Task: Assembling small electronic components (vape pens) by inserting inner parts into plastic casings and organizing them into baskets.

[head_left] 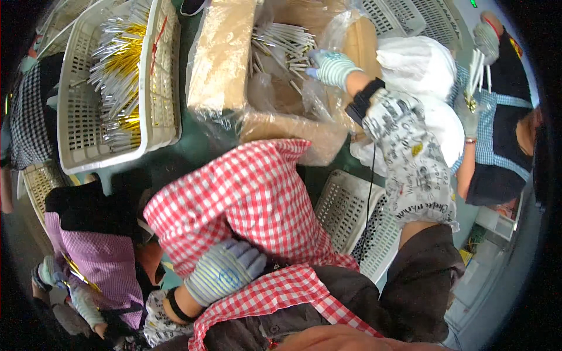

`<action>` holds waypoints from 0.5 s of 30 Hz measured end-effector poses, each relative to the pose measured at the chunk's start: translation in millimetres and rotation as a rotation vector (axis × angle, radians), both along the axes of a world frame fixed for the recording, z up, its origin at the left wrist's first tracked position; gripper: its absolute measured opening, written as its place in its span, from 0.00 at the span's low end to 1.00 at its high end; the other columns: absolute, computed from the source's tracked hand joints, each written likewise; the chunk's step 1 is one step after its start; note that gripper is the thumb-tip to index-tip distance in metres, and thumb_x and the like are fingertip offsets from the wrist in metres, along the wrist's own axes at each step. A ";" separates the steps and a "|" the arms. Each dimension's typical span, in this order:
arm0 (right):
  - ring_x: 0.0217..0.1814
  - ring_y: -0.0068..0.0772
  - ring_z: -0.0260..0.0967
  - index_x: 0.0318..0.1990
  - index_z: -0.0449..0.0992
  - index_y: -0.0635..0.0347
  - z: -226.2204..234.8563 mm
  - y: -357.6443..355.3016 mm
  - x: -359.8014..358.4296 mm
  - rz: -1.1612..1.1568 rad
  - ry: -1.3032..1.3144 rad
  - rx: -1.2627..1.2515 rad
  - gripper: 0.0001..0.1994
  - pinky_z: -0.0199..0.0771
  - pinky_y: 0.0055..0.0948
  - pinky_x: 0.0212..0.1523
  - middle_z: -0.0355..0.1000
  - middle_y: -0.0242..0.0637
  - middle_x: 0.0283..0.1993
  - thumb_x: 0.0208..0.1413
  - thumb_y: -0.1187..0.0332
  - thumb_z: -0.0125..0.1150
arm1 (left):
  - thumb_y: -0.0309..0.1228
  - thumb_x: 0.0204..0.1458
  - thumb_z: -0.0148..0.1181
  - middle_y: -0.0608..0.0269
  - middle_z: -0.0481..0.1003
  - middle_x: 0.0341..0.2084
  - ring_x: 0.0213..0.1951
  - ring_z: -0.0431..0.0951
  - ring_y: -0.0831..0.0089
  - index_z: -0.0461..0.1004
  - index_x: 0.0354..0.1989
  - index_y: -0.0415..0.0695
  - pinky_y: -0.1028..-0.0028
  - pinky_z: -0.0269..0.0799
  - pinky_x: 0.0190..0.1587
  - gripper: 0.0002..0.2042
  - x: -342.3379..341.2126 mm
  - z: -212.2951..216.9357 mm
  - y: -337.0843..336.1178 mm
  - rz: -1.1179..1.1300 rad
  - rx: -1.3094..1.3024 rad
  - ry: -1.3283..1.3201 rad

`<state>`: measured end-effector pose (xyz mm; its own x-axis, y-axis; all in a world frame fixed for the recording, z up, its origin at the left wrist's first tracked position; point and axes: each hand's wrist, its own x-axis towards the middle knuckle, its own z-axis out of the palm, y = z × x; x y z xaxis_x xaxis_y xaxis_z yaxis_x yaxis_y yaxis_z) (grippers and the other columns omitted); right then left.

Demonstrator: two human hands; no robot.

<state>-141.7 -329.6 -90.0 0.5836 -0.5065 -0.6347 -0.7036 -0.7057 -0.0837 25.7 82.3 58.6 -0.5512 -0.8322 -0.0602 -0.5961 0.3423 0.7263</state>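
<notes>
My right hand, in a striped glove with bluish fingertips, reaches over the cardboard box. Its fingers are apart beside the ends of a pile of thin white sticks inside; I cannot tell whether they touch. Clear plastic film lines the box and hides part of its contents. Near my body, my left hand, also gloved, lies with its fingers out on a red-and-white checked apron. Nothing shows in that hand; its thumb is hidden.
At left stands a white basket full of white and gold sticks. White plastic bags crowd the box's right side. Empty crates lie below it. One co-worker's gloved hand holds sticks at right; another person's gloved hands are at lower left.
</notes>
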 end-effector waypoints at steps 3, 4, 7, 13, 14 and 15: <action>0.60 0.54 0.66 0.60 0.66 0.59 -40.0 -29.5 13.9 -0.027 0.133 0.012 0.29 0.66 0.42 0.59 0.67 0.54 0.59 0.55 0.51 0.56 | 0.31 0.47 0.52 0.62 0.75 0.36 0.39 0.77 0.67 0.71 0.45 0.45 0.69 0.74 0.42 0.15 -1.3 8.9 1.3 -0.006 0.073 0.008; 0.60 0.54 0.66 0.60 0.66 0.60 -55.6 -39.0 15.0 -0.044 0.143 -0.001 0.30 0.67 0.43 0.59 0.67 0.54 0.59 0.55 0.51 0.57 | 0.31 0.47 0.53 0.63 0.75 0.36 0.39 0.77 0.69 0.71 0.46 0.47 0.69 0.73 0.42 0.15 -3.1 9.6 3.0 -0.010 0.114 -0.014; 0.67 0.50 0.59 0.66 0.58 0.59 -102.2 -49.1 19.1 -0.104 0.201 -0.002 0.40 0.61 0.40 0.65 0.59 0.52 0.67 0.51 0.45 0.59 | 0.31 0.47 0.52 0.64 0.74 0.36 0.39 0.76 0.71 0.72 0.46 0.49 0.72 0.73 0.42 0.15 -5.3 16.6 -1.1 -0.025 0.233 -0.067; 0.74 0.51 0.46 0.72 0.47 0.48 -159.6 -31.9 22.8 -0.156 0.124 -0.140 0.55 0.49 0.46 0.71 0.45 0.50 0.74 0.39 0.39 0.69 | 0.32 0.49 0.52 0.65 0.73 0.36 0.39 0.75 0.72 0.72 0.48 0.50 0.74 0.73 0.41 0.16 6.8 35.3 -13.7 0.036 0.402 -0.057; 0.74 0.51 0.46 0.72 0.47 0.48 -175.4 -32.9 21.2 -0.159 0.115 -0.137 0.55 0.49 0.46 0.71 0.45 0.50 0.74 0.39 0.39 0.69 | 0.32 0.49 0.52 0.65 0.73 0.36 0.39 0.75 0.72 0.71 0.48 0.50 0.74 0.73 0.41 0.16 10.4 37.5 -14.6 0.048 0.396 -0.071; 0.75 0.51 0.45 0.72 0.46 0.46 -189.3 -34.4 15.6 -0.095 0.155 -0.267 0.55 0.47 0.48 0.70 0.45 0.49 0.74 0.39 0.39 0.69 | 0.32 0.49 0.52 0.65 0.73 0.36 0.39 0.75 0.72 0.71 0.48 0.50 0.74 0.73 0.41 0.16 11.2 34.0 -18.0 0.051 0.401 -0.077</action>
<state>-126.1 -363.9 -279.3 0.4324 -0.7150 -0.5493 -0.7576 -0.6185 0.2087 36.9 64.4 92.6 -0.4911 -0.7607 -0.4243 -0.6626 0.0100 0.7489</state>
